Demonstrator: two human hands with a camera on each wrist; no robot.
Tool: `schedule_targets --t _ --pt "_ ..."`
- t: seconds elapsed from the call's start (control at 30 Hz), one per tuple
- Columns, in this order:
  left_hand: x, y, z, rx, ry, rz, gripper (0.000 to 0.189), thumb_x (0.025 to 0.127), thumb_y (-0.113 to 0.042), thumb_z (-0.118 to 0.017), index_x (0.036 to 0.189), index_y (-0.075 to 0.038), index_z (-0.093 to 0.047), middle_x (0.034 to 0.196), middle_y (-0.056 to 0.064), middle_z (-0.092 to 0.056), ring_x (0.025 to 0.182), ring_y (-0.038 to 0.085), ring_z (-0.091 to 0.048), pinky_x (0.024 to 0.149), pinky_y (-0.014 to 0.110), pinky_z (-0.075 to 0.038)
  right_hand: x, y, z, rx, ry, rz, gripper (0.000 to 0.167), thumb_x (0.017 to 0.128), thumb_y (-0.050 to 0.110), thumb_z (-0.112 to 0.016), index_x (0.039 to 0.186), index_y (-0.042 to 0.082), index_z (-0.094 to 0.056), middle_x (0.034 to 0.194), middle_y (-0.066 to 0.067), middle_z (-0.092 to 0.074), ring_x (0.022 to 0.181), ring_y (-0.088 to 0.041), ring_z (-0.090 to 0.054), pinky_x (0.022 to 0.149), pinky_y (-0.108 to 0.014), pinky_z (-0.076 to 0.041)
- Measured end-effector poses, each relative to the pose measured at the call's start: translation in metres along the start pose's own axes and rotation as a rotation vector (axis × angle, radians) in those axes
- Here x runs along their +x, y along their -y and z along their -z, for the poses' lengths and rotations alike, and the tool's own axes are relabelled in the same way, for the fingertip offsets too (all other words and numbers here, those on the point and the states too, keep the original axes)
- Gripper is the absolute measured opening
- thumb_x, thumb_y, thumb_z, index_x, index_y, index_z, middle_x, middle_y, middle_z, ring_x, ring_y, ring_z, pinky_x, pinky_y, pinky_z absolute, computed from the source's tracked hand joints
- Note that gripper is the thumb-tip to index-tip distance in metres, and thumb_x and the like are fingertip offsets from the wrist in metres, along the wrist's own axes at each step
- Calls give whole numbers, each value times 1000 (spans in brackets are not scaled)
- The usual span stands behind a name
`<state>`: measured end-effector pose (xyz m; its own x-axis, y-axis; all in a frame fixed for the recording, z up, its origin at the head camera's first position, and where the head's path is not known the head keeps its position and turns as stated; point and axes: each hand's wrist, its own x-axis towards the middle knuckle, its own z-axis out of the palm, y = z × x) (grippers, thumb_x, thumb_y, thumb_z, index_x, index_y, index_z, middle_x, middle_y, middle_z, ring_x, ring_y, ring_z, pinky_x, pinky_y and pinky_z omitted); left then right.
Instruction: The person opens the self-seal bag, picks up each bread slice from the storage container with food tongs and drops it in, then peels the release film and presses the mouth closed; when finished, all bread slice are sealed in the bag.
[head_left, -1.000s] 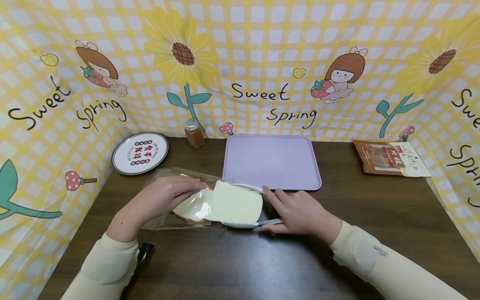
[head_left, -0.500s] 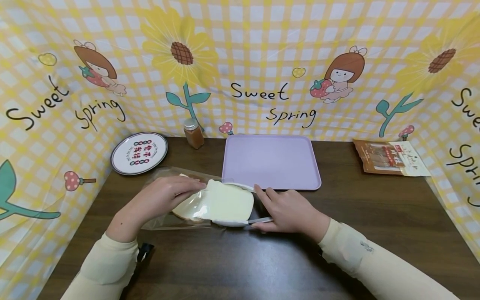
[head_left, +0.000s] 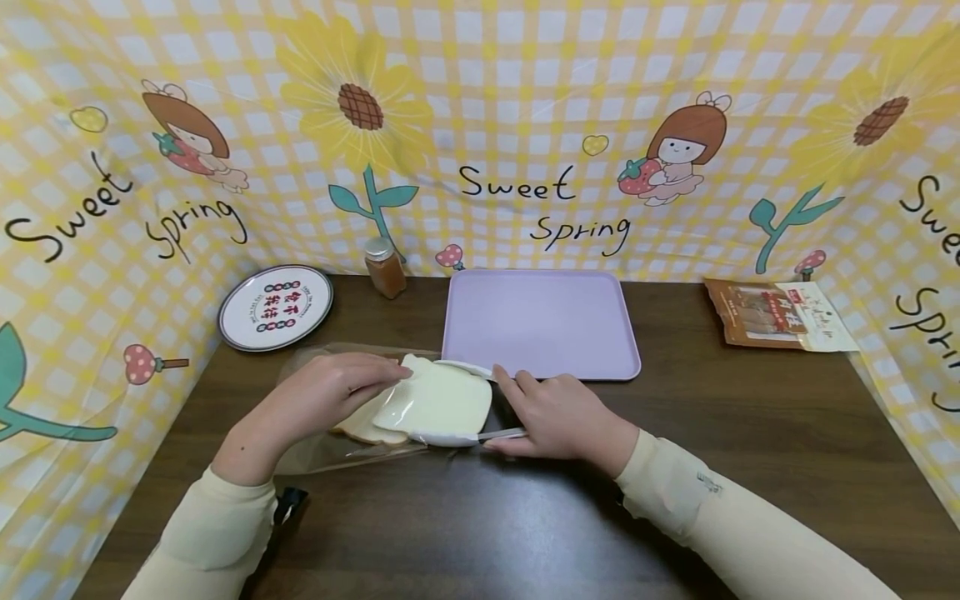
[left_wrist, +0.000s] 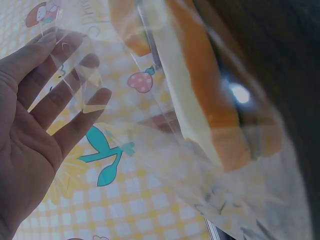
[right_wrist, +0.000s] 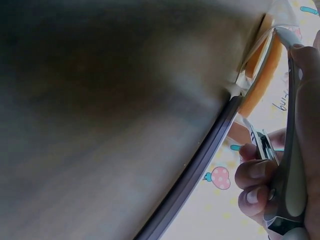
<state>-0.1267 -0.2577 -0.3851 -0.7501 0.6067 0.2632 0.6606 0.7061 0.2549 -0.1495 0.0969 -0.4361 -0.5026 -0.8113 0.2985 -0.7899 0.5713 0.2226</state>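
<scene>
My right hand (head_left: 562, 412) grips a pair of tongs (head_left: 502, 433). Held in the tongs is a white bread slice (head_left: 442, 400), its left part inside the mouth of a clear plastic bag (head_left: 315, 458). Another bread slice (head_left: 363, 423) lies in the bag, partly under the held one. My left hand (head_left: 337, 387) pinches the upper film of the bag near its mouth. In the left wrist view, the thumb and forefinger meet on the film, beside crusted bread (left_wrist: 200, 85). The right wrist view shows the tongs' handle (right_wrist: 292, 175) along my palm.
Just behind the bread lies a lavender tray (head_left: 540, 325). A printed plate (head_left: 251, 321) sits at the back left, near a spice jar (head_left: 386, 268) with a silver lid. A brown and white food packet (head_left: 780, 317) lies at the far right. Checked cloth (head_left: 525, 92) encloses the table.
The right hand has moved left with the tongs and the bread slice, which goes deeper into the bag over the other slice. The left hand has stayed nearly still.
</scene>
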Motion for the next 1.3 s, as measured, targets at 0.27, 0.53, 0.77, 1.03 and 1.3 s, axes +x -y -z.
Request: schedule_targets --t 0.27,0.53,0.77,1.03,1.3 --pt "-1 1 2 8 3 18 31 100 -9 -75 128 -22 -79 129 -3 -79 120 20 -76 100 44 -64 5 0 5 50 100 6 97 94 82 -57 153 5 -54 112 -7 -75 54 -19 -63 52 -36 -57" --pt "-1 -1 2 -6 12 23 31 101 -9 -74 128 -22 -79 130 -5 -79 120 20 -76 99 45 -64 9 0 4 76 159 14 98 95 82 -53 156 6 -51 117 -8 -75 58 -20 -66 55 -37 -59" --pt "-1 -2 2 -22 2 9 32 99 -7 -75 128 -21 -79 129 -3 -79 120 21 -76 98 45 -64 15 1 3 61 111 30 97 94 82 -56 154 5 -54 105 -5 -73 55 -17 -60 50 -34 -55" --pt "-2 0 1 -19 -5 -4 32 99 -6 -74 128 -20 -79 128 -4 -80 119 20 -77 98 45 -64 23 3 2 65 108 45 98 94 82 -57 154 5 -54 104 -5 -73 56 -20 -62 51 -37 -55" --pt "0 0 0 -34 3 -8 31 100 -7 -73 128 -19 -79 130 -2 -79 121 22 -76 99 45 -64 31 5 0 53 131 58 98 94 83 -54 155 6 -52 106 -5 -73 56 -19 -61 50 -36 -54"
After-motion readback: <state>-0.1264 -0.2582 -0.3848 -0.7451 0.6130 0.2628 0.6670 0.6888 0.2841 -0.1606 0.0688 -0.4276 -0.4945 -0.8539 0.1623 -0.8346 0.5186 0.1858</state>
